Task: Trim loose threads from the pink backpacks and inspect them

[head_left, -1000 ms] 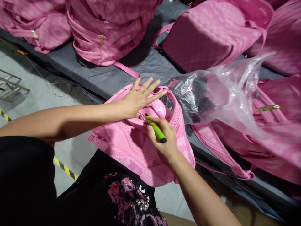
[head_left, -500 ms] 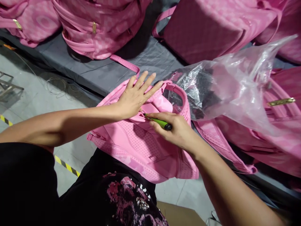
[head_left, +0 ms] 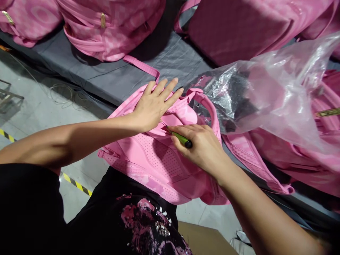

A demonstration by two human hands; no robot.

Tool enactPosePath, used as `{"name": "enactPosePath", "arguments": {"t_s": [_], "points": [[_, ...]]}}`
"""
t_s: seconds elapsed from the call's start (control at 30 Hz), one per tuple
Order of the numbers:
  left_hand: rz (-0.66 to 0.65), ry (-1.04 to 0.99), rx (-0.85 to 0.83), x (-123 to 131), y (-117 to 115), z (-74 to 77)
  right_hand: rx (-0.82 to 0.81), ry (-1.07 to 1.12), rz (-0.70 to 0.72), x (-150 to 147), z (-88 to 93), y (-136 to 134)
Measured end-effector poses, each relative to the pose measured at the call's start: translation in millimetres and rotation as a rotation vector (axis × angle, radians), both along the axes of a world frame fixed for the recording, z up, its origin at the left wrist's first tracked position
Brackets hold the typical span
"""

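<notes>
A pink backpack [head_left: 159, 152] lies against my body at the table's edge, its dotted padded back panel facing up. My left hand [head_left: 152, 106] is spread flat on its upper part, fingers apart. In my right hand [head_left: 202, 143] is a short green tool [head_left: 182, 139] with a rounded black end, gripped between thumb and fingers. Its narrow dark tip points at a fold in the pink fabric, just below my left palm. What kind of tool it is, I cannot tell. The backpack's looped strap [head_left: 211, 106] curves up beside my right hand.
Several other pink backpacks [head_left: 111, 28] stand along the grey-covered table [head_left: 95, 79]. A clear plastic bag [head_left: 278, 88] spreads over the right side. Below, a brown cardboard piece [head_left: 204, 241] and yellow-black tape [head_left: 77, 184] show on the floor.
My right hand and the green tool have shifted slightly right, with the tool turned a little. My left hand stays spread on the backpack. The view has moved slightly.
</notes>
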State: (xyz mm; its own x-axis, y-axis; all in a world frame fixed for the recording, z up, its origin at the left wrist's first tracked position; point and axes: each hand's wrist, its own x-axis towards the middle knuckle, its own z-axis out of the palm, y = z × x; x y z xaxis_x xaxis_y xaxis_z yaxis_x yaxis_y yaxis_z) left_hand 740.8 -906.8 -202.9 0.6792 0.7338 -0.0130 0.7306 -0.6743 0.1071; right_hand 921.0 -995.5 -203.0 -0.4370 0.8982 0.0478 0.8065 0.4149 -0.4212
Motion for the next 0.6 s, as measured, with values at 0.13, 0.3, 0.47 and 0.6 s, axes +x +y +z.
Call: {"name": "enactPosePath", "arguments": {"t_s": [0.13, 0.3, 0.47, 0.6], "points": [[-0.024, -0.03, -0.03, 2, 3, -0.2, -0.012, 0.075, -0.001, -1, -1.7, 4], [-0.027, -0.016, -0.069, 4, 6, 1.8, -0.035, 0.18, 0.002, -9, -5.8, 9], [-0.04, -0.057, -0.055, 2, 9, -1.2, -0.048, 0.165, -0.02, -11, -3.9, 10], [-0.051, -0.083, -0.043, 1, 9, -2.7, -0.064, 0.169, -0.02, -14, -2.9, 10]]}}
